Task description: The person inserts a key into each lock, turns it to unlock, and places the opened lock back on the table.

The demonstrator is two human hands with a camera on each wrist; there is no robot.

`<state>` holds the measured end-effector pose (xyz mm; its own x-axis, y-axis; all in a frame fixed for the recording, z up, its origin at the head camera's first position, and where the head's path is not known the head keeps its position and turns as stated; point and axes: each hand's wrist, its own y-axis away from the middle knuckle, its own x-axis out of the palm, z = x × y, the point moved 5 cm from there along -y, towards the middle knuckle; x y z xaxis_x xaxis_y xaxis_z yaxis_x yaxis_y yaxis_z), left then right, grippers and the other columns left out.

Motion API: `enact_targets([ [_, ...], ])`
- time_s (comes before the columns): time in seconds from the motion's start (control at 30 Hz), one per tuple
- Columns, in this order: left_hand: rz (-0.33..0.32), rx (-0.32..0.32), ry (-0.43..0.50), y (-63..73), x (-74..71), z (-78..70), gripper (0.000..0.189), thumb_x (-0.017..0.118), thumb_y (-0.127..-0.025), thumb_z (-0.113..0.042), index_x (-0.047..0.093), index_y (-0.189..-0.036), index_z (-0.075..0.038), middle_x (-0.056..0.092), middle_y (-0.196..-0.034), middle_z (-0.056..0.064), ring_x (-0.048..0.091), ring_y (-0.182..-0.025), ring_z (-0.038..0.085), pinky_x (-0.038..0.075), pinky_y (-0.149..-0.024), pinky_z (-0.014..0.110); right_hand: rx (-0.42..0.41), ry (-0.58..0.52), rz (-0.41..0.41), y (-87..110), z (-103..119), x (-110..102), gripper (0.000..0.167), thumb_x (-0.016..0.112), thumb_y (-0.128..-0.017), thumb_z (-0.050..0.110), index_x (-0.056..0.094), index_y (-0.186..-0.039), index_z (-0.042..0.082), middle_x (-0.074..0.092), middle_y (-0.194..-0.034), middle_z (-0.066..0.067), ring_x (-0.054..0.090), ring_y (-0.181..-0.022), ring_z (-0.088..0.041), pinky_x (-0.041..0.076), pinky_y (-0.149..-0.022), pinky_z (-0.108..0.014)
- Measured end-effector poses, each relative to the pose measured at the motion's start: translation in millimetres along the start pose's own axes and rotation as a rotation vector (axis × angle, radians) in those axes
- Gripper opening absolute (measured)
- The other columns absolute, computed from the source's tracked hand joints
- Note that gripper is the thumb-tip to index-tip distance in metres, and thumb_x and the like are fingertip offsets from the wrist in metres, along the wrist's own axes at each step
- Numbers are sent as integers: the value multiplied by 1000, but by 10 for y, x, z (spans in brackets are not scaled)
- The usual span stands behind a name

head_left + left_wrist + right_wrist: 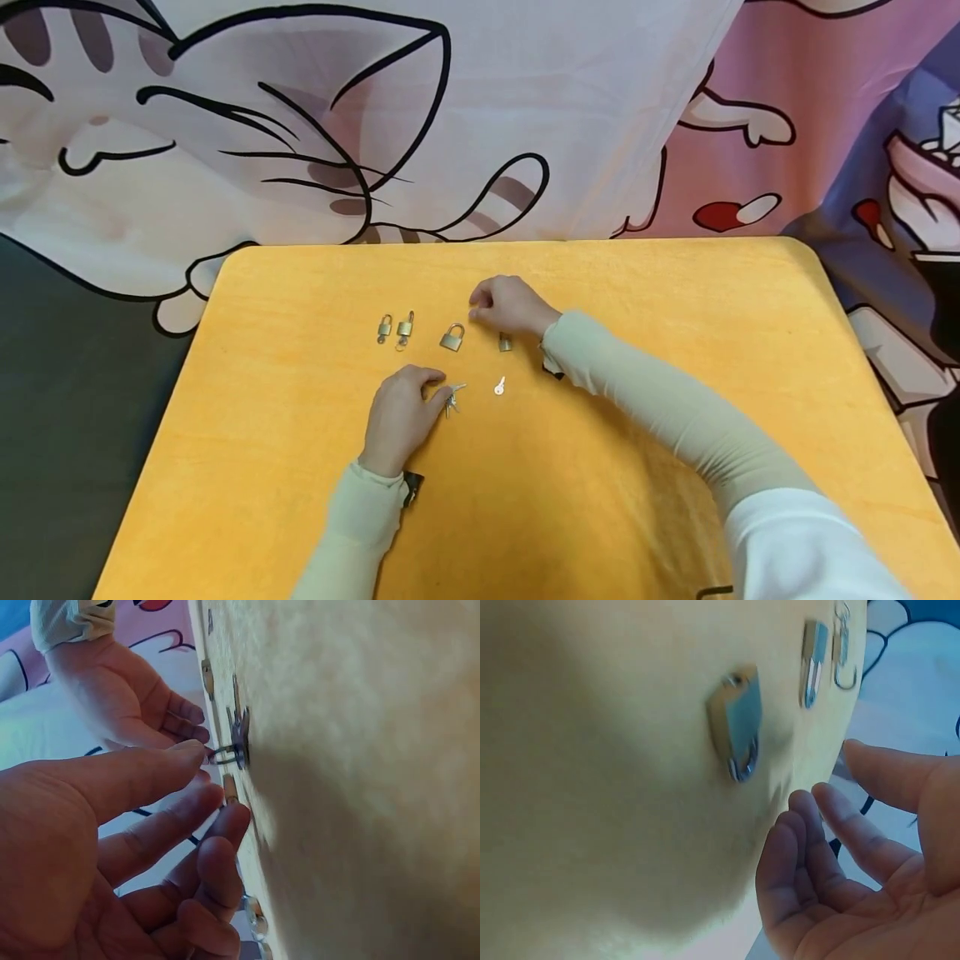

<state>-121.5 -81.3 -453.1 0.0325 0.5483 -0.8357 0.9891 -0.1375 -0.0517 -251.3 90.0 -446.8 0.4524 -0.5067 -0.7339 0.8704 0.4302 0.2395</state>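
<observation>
On my remote feed, the left hand (402, 418) pinches a bunch of keys (452, 402) at its fingertips. I find the right hand (513, 305) relaxed, grasping nothing; a padlock (452, 341) lies between both hands.

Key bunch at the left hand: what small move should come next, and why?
Probably bring the right hand to steady the padlock between both hands: that hand looks empty, no key shows in this lock, and the left hand already pinches the key bunch nearby.
</observation>
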Motion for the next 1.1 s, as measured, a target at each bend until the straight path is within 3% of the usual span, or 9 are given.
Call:
enact_targets([
  [0.13,-12,53,-102,29,22,-75,23,81,-86,-23,79,-102,-6,71,-94,9,67,-85,28,55,-75,44,-52,84,5,45,65,133,33,68,-98,28,70,-119,3,69,-94,-6,62,-84,-19,51,-82,-34],
  [0.27,-32,108,-190,50,41,-141,22,82,-85,-21,80,-101,-6,69,-91,10,65,-79,28,54,-68,42,-102,192,-16,76,164,276,41,68,-97,35,69,-122,3,69,-99,-9,63,-95,-24,51,-89,-36],
  [0.4,-51,142,-227,51,51,-177,15,84,-82,-17,80,-92,-6,68,-86,9,63,-73,26,53,-62,39,-78,260,-39,114,240,363,43,69,-96,39,70,-122,5,66,-108,-10,60,-104,-28,50,-91,-38],
  [0.6,-49,139,-221,36,52,-201,7,82,-83,-15,79,-83,-9,64,-80,5,59,-66,23,50,-56,36,-45,312,-47,147,304,402,38,71,-95,37,71,-122,9,63,-109,-11,58,-102,-29,52,-83,-39],
  [0.8,26,86,-150,-12,86,-178,2,75,-82,-10,76,-81,-8,62,-79,2,58,-68,21,50,-57,36,-40,265,-52,144,314,411,37,76,-92,25,68,-122,5,63,-110,-12,58,-102,-29,51,-86,-37],
  [0.97,143,21,-73,-79,119,-137,5,71,-77,-5,72,-78,-10,59,-78,-2,56,-68,16,50,-62,35,-27,161,-47,132,299,444,37,77,-91,19,61,-121,4,64,-95,-6,59,-87,-21,50,-79,-32],
  [1.1,177,-1,-47,-117,129,-132,10,70,-77,-4,69,-74,-14,61,-75,-4,56,-66,14,50,-62,34,-32,88,-50,145,290,459,35,75,-91,14,59,-121,5,62,-86,-1,57,-76,-18,48,-71,-30],
])
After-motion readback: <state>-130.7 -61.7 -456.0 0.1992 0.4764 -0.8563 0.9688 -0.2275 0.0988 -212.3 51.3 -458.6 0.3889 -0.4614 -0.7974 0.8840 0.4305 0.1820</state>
